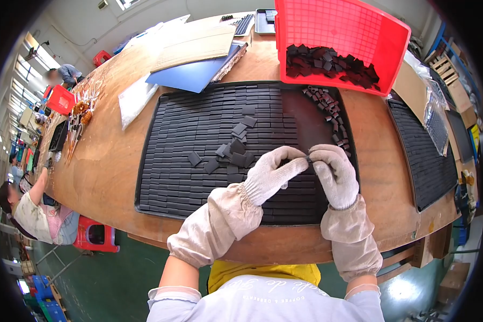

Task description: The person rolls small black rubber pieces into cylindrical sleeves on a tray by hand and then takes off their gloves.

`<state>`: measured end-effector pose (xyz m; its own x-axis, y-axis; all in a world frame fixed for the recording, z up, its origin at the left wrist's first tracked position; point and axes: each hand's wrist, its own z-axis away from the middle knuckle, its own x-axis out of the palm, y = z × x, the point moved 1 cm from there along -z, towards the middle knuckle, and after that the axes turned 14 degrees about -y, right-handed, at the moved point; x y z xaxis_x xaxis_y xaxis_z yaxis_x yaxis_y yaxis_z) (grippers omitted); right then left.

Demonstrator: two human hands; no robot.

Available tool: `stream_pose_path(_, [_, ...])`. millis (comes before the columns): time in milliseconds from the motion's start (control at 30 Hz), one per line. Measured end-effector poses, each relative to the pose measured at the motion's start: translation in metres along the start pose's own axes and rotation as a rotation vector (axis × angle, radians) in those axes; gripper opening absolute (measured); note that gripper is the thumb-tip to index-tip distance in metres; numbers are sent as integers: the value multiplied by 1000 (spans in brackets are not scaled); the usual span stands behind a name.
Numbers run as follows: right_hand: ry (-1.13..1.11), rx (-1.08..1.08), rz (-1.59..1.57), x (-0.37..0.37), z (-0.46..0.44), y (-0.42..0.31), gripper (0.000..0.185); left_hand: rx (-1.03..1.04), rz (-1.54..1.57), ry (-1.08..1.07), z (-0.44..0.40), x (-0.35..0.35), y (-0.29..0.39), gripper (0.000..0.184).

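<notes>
Both hands wear white gloves and meet over the right part of a large black tray [139, 185]. My left hand [273, 170] and my right hand [335, 174] pinch a small dark piece [308, 159] between their fingertips. Rows of black strips [198, 123] fill most of the tray. Loose flat black pieces [238, 146] lie on top of the rows, left of my left hand. Along the tray's right side, above my right hand, small curved dark pieces [327, 104] are scattered.
A red bin [349, 24] holding black pieces is tilted at the tray's far edge. Cardboard [196, 48] and a blue board [190, 75] lie beyond it. Another filled tray [421, 161] is at the right. A person [37, 212] sits at the left; another [70, 74] is farther back.
</notes>
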<state>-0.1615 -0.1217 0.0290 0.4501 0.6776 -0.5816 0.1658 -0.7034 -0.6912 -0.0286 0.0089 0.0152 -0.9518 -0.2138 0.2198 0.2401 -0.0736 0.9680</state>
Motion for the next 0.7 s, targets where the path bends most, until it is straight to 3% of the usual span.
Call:
stream_pose_path(133, [130,-17,127,-7,-9,-9,24,6,34,-16,2,3,4,23])
stream_pose_path(200, [-73,-239,265,-9,-14,-6,32,-4,56,-49,2,3,4,24])
stream_pose_path(233, [32,-231,416,-3,-11,-10,35,-1,86,-32,2,3,3,24])
stream_pose_path(367, [145,-60,404,-12,-22,1,28,95,420,22,-1,-10,-2,27])
stream_pose_path(467, [4,100,497,-14,-31,31,19,154,575,57,-4,-19,-11,30])
stream_pose_path(533, [-82,72,556,-6,-30,38,19,122,838,-13,-9,-24,-20,29])
stream_pose_path(600, [-203,15,629,0,-28,41,22,140,875,-65,-9,-25,-18,27])
stream_pose_path(700, [-183,-67,620,-2,-26,43,23,109,935,-31,-6,-21,-12,24])
